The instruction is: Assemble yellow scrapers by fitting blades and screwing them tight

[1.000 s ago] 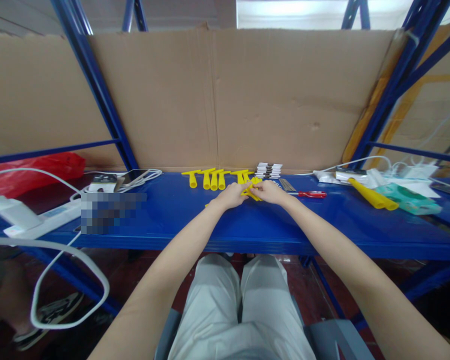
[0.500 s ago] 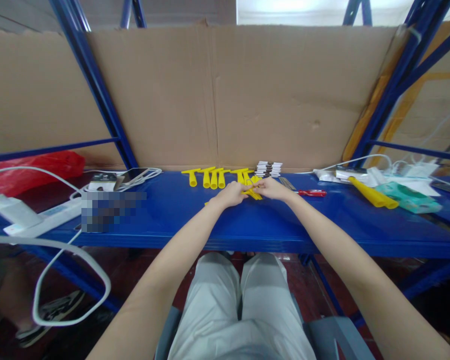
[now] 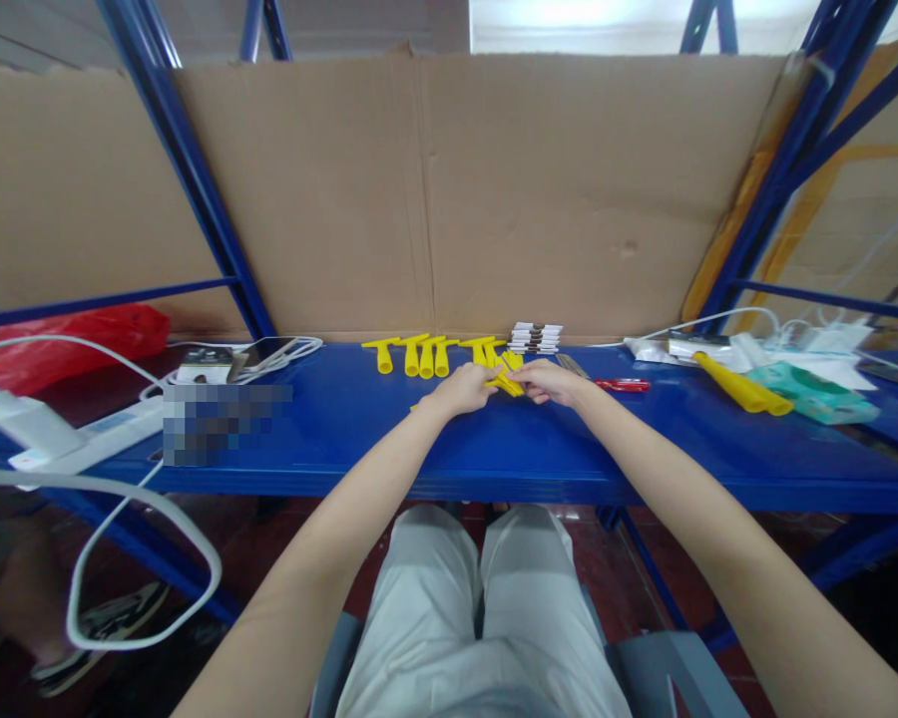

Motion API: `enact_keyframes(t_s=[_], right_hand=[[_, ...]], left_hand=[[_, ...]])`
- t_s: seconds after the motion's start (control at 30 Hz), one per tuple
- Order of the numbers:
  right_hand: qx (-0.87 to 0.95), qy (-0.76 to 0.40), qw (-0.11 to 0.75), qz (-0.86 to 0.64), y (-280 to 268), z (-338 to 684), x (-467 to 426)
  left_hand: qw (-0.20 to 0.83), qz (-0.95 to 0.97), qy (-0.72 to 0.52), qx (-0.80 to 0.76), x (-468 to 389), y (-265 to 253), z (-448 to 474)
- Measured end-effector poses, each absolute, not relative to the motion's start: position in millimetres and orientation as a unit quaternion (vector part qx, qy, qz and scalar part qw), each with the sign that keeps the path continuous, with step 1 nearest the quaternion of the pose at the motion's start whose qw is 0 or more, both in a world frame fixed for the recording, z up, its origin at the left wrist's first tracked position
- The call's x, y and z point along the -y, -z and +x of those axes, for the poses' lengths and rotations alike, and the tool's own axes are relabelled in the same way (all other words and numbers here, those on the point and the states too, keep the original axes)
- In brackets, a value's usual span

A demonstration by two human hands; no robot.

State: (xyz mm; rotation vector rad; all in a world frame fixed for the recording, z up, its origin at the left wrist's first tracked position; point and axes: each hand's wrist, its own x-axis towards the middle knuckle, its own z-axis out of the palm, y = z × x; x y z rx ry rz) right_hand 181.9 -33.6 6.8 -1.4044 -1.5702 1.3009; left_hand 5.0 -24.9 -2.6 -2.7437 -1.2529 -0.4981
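Over the middle of the blue bench, my left hand (image 3: 465, 390) is closed around one end of a yellow T-shaped plastic handle (image 3: 510, 387). My right hand (image 3: 552, 382) meets the other end of this handle from the right, its thumb and fingers pinched and the other fingers curled. Whether a smaller part sits between the right fingertips is too small to tell. Just behind my hands lie more yellow T-shaped handles (image 3: 479, 349). Further left is a row of similar handles (image 3: 426, 359), with hollow round ends towards me. A stack of white packets with dark bands (image 3: 536, 337) stands behind my right hand.
Right of my hand lie flat metal strips (image 3: 573, 366) and a red screwdriver-like tool (image 3: 623, 385). Two yellow handles (image 3: 748, 389) and a green packet (image 3: 815, 392) are farther right. A power strip (image 3: 90, 436), cables and a red bag (image 3: 82, 339) occupy the left. Cardboard (image 3: 524, 199) closes the back.
My right hand has shifted slightly right and its curled fingers show more. My left hand stays on the yellow handle, almost unmoved.
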Motion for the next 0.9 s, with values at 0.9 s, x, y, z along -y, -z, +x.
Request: enact_keyframes(t_s=[0.9], right_hand=[[0.586,-0.585,0.343,-0.444,-9,203,28]], left_hand=[[0.087,-0.911,0.199,0.35,28,0,3]])
